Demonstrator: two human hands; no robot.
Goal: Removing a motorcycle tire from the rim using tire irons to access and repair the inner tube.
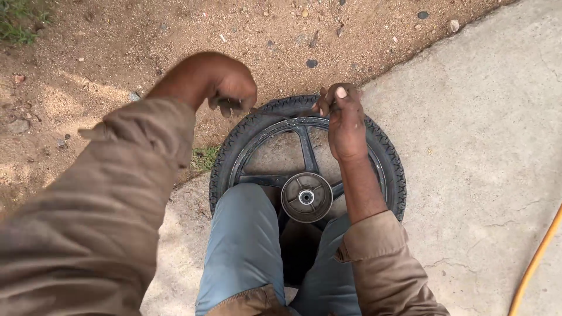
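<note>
The motorcycle wheel [304,169] lies flat on the concrete slab [480,146], at the slab's edge beside the sandy ground [117,35], with its tyre [392,164] fitted and its hub [307,197] facing up. The left hand [225,82] is raised above the far rim, fingers curled closed around a small dark object. The right hand [344,117] rests on the tyre's far edge, fingers pinched together. An orange hose [535,263] crosses the slab's near right corner.

Bare concrete [480,152] lies open right of the wheel [393,169]; knees [246,234] block its near side.
</note>
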